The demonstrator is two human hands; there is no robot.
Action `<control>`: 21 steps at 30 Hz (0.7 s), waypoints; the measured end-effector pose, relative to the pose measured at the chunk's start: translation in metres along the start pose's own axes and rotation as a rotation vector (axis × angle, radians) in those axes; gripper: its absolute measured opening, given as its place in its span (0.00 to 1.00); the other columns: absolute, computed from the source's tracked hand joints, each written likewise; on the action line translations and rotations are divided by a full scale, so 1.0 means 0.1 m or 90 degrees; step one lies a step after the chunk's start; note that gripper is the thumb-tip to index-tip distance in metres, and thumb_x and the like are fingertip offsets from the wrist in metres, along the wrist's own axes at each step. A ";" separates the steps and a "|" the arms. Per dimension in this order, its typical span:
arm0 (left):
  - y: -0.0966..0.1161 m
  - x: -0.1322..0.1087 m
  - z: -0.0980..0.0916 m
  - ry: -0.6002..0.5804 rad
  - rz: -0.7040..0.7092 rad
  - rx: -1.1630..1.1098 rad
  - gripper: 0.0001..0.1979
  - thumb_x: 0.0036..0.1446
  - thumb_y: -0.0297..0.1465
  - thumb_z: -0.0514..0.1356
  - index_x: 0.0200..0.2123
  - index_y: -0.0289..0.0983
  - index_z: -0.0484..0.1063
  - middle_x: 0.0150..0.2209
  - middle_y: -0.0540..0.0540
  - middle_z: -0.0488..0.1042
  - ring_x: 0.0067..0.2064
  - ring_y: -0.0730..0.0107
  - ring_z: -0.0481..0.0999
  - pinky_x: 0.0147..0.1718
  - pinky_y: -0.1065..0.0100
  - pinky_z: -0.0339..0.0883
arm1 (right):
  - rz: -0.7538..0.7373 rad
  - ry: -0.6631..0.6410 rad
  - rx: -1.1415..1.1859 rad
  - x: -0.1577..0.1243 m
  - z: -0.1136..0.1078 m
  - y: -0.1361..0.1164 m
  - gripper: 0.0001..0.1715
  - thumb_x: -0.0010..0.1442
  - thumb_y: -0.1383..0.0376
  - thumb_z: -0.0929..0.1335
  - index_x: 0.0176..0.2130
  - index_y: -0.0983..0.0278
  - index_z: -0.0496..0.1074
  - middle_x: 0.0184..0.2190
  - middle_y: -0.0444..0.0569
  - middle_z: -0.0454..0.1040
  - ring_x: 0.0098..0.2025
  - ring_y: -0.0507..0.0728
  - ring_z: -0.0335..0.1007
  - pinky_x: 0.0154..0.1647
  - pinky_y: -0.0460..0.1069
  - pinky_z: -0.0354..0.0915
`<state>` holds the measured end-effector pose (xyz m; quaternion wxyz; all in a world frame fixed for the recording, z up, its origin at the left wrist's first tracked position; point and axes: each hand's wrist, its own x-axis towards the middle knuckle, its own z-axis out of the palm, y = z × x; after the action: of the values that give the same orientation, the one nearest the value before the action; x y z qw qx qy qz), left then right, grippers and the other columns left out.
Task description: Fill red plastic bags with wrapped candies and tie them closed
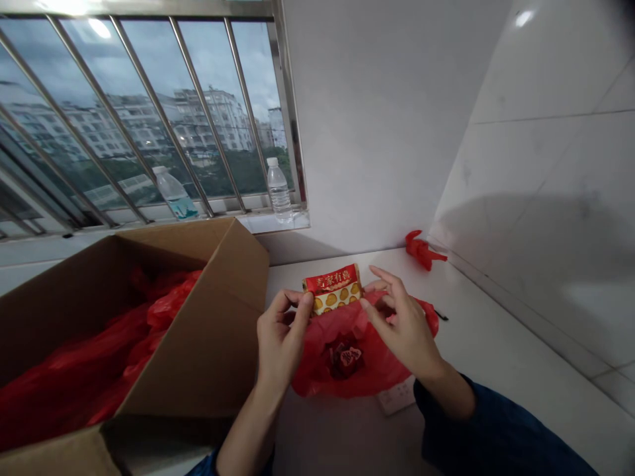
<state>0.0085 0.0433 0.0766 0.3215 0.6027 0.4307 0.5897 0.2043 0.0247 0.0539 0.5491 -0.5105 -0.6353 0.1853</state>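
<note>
My left hand [282,330] pinches the left end of a small red and gold snack packet [335,289], with Chinese characters and round golden pieces printed on it. My right hand [399,317] is at the packet's right end, thumb and fingers apart; contact with the packet is hard to make out. Beneath both hands an opened red plastic bag [317,377] spreads on the white surface. Inside the bag lies a dark red wrapped item [347,357] with pale lettering, its kind unclear.
At left stands an open cardboard box [213,330] with red plastic bags [114,350] inside. Two clear bottles [280,192] stand on the barred window's sill. A crumpled red bag piece [421,250] lies by the wall. A pale flat item [397,396] is partly under the bag.
</note>
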 end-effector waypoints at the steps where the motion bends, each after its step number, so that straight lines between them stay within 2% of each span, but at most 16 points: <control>1: 0.00 0.00 0.00 0.005 0.003 -0.002 0.16 0.61 0.41 0.62 0.28 0.36 0.67 0.24 0.53 0.67 0.25 0.76 0.64 0.25 0.76 0.58 | -0.028 0.012 -0.033 -0.02 0.00 -0.03 0.30 0.65 0.60 0.67 0.63 0.54 0.58 0.49 0.50 0.73 0.34 0.54 0.73 0.32 0.50 0.68; 4: 0.01 0.00 0.00 -0.015 -0.015 -0.013 0.15 0.61 0.40 0.62 0.28 0.36 0.68 0.23 0.53 0.66 0.25 0.76 0.64 0.25 0.76 0.59 | -0.053 0.012 -0.021 -0.05 0.00 -0.09 0.28 0.65 0.60 0.67 0.62 0.54 0.60 0.51 0.51 0.72 0.34 0.54 0.73 0.33 0.50 0.69; 7: 0.02 0.01 0.02 -0.042 -0.037 -0.022 0.15 0.61 0.41 0.62 0.28 0.36 0.69 0.23 0.53 0.66 0.25 0.76 0.64 0.24 0.76 0.59 | 0.014 -0.037 0.130 -0.05 -0.03 -0.10 0.26 0.67 0.57 0.66 0.61 0.54 0.60 0.38 0.46 0.74 0.29 0.52 0.71 0.31 0.49 0.69; 9: 0.02 0.01 0.02 -0.052 -0.043 -0.024 0.16 0.61 0.41 0.62 0.28 0.36 0.68 0.22 0.53 0.66 0.25 0.76 0.64 0.24 0.76 0.59 | 0.060 -0.075 0.241 -0.03 -0.04 -0.08 0.24 0.68 0.56 0.65 0.60 0.56 0.60 0.29 0.40 0.71 0.25 0.51 0.69 0.28 0.48 0.69; 11: 0.02 0.02 0.02 -0.059 -0.047 -0.024 0.16 0.61 0.42 0.62 0.28 0.36 0.68 0.22 0.53 0.66 0.24 0.76 0.64 0.24 0.76 0.59 | 0.087 -0.096 0.302 -0.01 -0.05 -0.07 0.23 0.68 0.56 0.65 0.59 0.57 0.60 0.25 0.37 0.67 0.22 0.50 0.68 0.26 0.47 0.68; 17: -0.02 0.03 0.00 -0.070 -0.065 -0.027 0.16 0.62 0.42 0.61 0.28 0.36 0.68 0.21 0.54 0.65 0.23 0.78 0.63 0.23 0.77 0.56 | 0.099 -0.094 0.345 0.02 -0.05 -0.08 0.27 0.67 0.57 0.66 0.61 0.57 0.57 0.24 0.35 0.65 0.21 0.50 0.66 0.26 0.47 0.68; 21: -0.01 0.04 -0.02 -0.068 -0.060 -0.018 0.16 0.62 0.41 0.61 0.27 0.36 0.68 0.20 0.55 0.65 0.22 0.78 0.63 0.22 0.77 0.56 | 0.085 -0.084 0.299 0.02 -0.05 -0.07 0.28 0.67 0.57 0.66 0.62 0.56 0.56 0.24 0.35 0.65 0.21 0.50 0.65 0.26 0.48 0.66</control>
<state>0.0058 0.0471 0.0776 0.3803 0.6076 0.4326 0.5468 0.2060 0.0217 0.0617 0.5966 -0.3963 -0.5743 0.3964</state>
